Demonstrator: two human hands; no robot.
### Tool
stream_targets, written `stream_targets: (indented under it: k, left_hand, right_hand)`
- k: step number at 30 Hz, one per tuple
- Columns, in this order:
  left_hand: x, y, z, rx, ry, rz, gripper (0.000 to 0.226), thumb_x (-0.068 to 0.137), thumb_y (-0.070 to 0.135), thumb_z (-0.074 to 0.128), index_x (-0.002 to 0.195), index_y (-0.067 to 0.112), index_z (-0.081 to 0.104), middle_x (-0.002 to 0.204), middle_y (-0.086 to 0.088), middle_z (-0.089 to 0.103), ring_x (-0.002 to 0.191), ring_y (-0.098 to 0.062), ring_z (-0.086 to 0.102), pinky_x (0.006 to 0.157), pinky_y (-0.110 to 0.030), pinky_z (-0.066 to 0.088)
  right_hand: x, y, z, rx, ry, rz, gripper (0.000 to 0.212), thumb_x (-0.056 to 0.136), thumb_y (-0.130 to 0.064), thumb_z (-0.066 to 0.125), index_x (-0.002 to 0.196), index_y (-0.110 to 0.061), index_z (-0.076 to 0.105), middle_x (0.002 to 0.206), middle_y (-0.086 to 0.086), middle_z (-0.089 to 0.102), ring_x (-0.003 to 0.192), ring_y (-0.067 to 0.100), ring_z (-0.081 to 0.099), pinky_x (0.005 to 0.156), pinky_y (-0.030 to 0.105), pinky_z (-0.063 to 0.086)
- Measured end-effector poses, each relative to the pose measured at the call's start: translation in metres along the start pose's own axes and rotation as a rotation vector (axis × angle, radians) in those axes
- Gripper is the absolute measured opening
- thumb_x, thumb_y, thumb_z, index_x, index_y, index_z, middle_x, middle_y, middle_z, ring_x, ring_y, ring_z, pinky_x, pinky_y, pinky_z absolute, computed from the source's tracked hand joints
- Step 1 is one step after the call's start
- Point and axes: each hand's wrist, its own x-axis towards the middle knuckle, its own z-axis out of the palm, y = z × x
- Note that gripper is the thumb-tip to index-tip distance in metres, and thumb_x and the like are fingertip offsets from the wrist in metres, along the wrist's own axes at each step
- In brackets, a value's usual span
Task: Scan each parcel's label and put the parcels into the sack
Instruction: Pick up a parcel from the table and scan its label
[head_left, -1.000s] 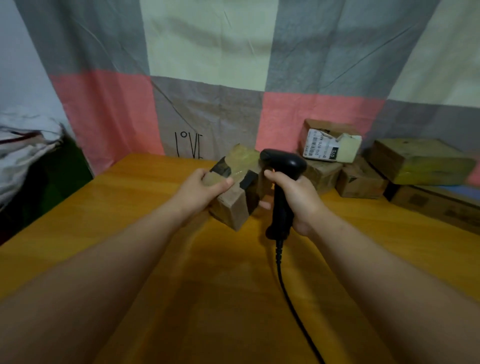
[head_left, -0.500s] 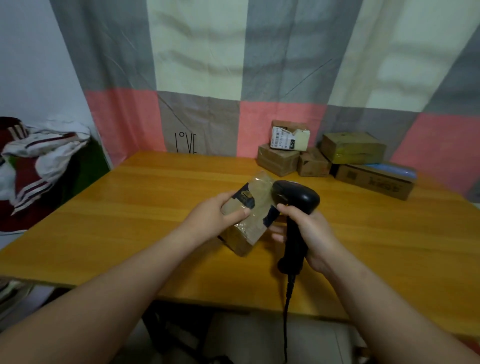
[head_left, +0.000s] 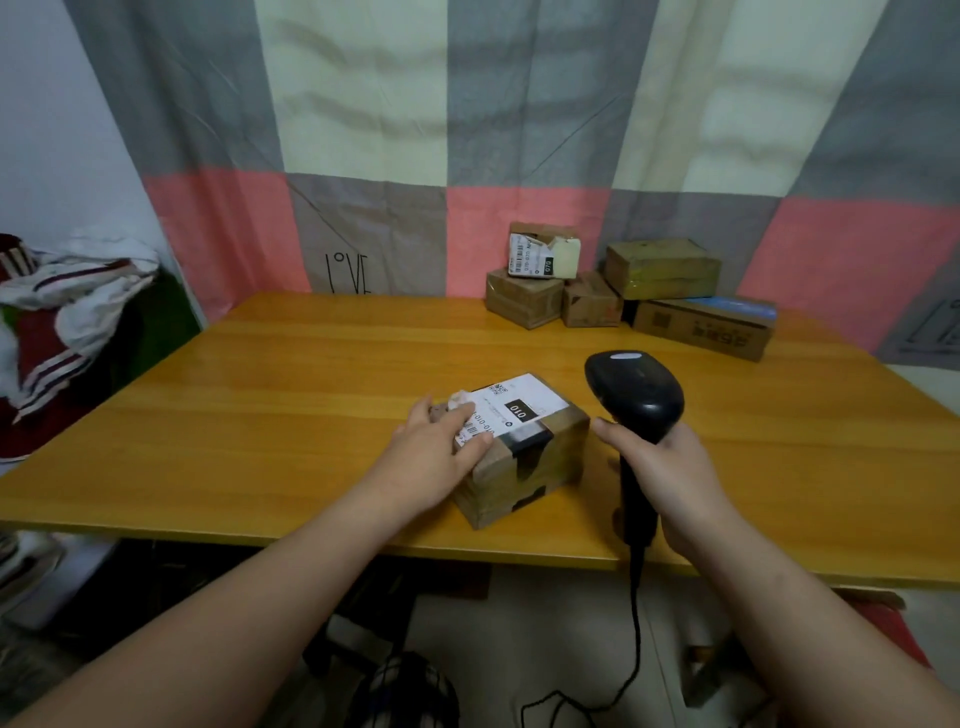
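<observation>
A small brown cardboard parcel rests on the wooden table near its front edge, white label facing up. My left hand lies on the parcel's left top, fingers over part of the label. My right hand grips the handle of a black barcode scanner, held upright just right of the parcel; its cable hangs below the table edge. No sack is clearly in view.
Several more cardboard parcels are stacked at the table's back right against a patchwork curtain, one with a white label. A heap of clothes sits off the table's left side. Dark objects lie on the floor below.
The parcel went from held tilted in my left hand to sitting flat on the table, label upward. The scanner moved right, away from the parcel. The view pulled back.
</observation>
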Motion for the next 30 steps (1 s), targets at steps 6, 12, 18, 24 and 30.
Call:
stream_targets:
  k: [6,12,18,24,30]
  left_hand:
    - [0.000,-0.012,-0.004,-0.162,0.082,0.027,0.071,0.087,0.054,0.058,0.145,0.018,0.040,0.145,-0.003,0.034,0.127,-0.017,0.042,0.103,-0.026,0.034]
    - [0.007,-0.022,-0.016,-0.229,-0.063,0.057,0.080,0.084,0.053,0.062,0.149,0.016,0.033,0.152,0.002,0.028,0.134,-0.015,0.035,0.112,-0.029,0.028]
    - [0.026,-0.028,-0.032,-0.173,-0.221,0.014,0.058,0.101,0.041,0.037,0.153,0.027,0.015,0.159,0.001,0.016,0.145,-0.017,0.016,0.110,-0.025,0.016]
    - [0.037,-0.028,-0.035,-0.366,-0.300,-0.055,0.059,0.099,0.044,0.042,0.152,0.037,0.015,0.158,0.006,0.018,0.143,-0.017,0.022,0.096,-0.020,0.022]
    - [0.043,-0.024,-0.037,-0.171,-0.381,0.045,0.059,0.101,0.046,0.035,0.152,0.036,0.008,0.160,0.003,0.014,0.145,-0.018,0.018,0.102,-0.023,0.017]
  right_hand:
    - [0.009,-0.007,0.013,-0.067,-0.052,-0.021,0.027,0.079,-0.029,0.075,0.087,-0.045,0.055,0.090,-0.024,0.059,0.085,-0.006,0.051,0.067,0.017,0.037]
    - [0.012,-0.004,0.023,-0.219,-0.224,0.029,0.024,0.081,-0.029,0.074,0.093,-0.040,0.056,0.095,-0.023,0.058,0.091,-0.003,0.052,0.069,0.015,0.037]
    - [-0.002,0.010,0.027,-0.385,-0.137,-0.058,0.036,0.082,-0.023,0.073,0.116,-0.019,0.063,0.108,-0.003,0.068,0.104,0.012,0.060,0.086,0.026,0.045]
    - [0.002,0.002,0.026,-0.290,-0.077,-0.080,0.026,0.079,-0.024,0.076,0.102,-0.030,0.066,0.097,-0.010,0.068,0.092,0.000,0.060,0.079,0.024,0.051]
    - [0.026,-0.020,0.040,-0.343,-0.231,0.014,0.026,0.079,-0.017,0.074,0.103,-0.022,0.066,0.099,-0.003,0.068,0.093,0.011,0.062,0.074,0.023,0.047]
